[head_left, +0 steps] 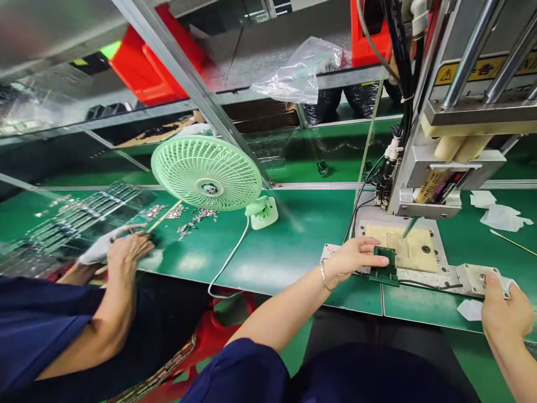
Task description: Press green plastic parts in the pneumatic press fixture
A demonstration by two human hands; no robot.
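My left hand (354, 257) grips a small dark green part (385, 266) at the front left edge of the press's beige fixture plate (413, 249). My right hand (505, 310) rests on the metal button block (476, 278) at the right end of the base, thumb on top. The press head (444, 184) hangs above the plate with a thin pin (409, 228) pointing down at it.
A mint green desk fan (207, 173) stands mid-table with its white cord (229, 260) trailing to the edge. At the left, a co-worker's hands (126, 249) work beside clear trays (75, 221) and scattered small metal parts (191, 217). White paper scraps (501, 215) lie at the right.
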